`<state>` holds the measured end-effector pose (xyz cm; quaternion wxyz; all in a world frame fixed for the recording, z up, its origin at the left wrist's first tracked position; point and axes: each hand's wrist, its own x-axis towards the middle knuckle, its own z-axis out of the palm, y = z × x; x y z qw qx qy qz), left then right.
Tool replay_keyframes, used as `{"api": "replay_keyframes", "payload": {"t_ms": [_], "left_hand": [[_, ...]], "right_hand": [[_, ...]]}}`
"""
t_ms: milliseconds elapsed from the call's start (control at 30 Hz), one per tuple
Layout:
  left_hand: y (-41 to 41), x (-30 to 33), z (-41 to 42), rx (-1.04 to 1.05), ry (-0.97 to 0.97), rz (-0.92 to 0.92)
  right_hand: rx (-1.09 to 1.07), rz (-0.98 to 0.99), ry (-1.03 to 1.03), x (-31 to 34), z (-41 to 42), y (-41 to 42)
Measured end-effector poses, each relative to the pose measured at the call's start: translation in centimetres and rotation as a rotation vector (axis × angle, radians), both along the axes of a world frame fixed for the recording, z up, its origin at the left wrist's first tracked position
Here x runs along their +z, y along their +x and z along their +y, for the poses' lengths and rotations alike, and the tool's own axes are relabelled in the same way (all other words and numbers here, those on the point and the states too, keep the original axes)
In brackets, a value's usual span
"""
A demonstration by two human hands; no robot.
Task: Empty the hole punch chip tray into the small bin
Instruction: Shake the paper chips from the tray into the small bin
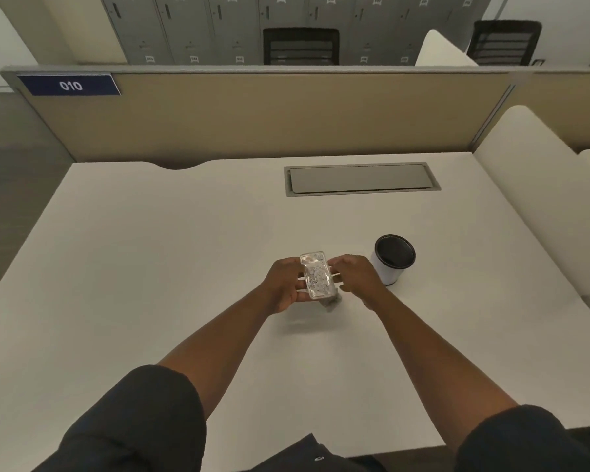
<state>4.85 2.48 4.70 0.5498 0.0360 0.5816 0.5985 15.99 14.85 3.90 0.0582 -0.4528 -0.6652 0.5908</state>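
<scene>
The hole punch [317, 276] is held above the white desk, turned so its clear chip tray faces up, with paper chips visible inside. My left hand [284, 284] grips its left side and my right hand [356, 274] grips its right side. A dark part of the punch shows below the tray near my right hand. The small bin [393, 258], white with a black inside, stands upright on the desk just right of my right hand, apart from it.
The white desk [184, 267] has a grey cable hatch [361, 178] at the back. A beige partition [269, 114] with a "010" label closes the far edge, and a white divider [532, 185] stands at the right.
</scene>
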Motion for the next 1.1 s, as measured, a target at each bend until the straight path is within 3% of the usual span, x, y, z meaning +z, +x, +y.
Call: {"api": "replay_keyframes", "payload": {"t_ms": [100, 367, 800, 1100], "left_hand": [[0.8, 0.8, 1.8, -0.058, 0.015, 0.002], [2.3, 2.8, 7.9, -0.186, -0.017, 0.083], [2.8, 3.5, 16.8, -0.215, -0.062, 0.406], [3.2, 1.6, 20.2, -0.262, -0.099, 0.691]], "right_hand": [[0.003, -0.001, -0.128, 0.4, 1.6, 1.2], [-0.087, 0.066, -0.109, 2.5, 5.8, 4.4], [-0.184, 0.062, 0.114, 4.1, 12.8, 6.6], [-0.104, -0.012, 0.378, 2.3, 15.9, 7.6]]}}
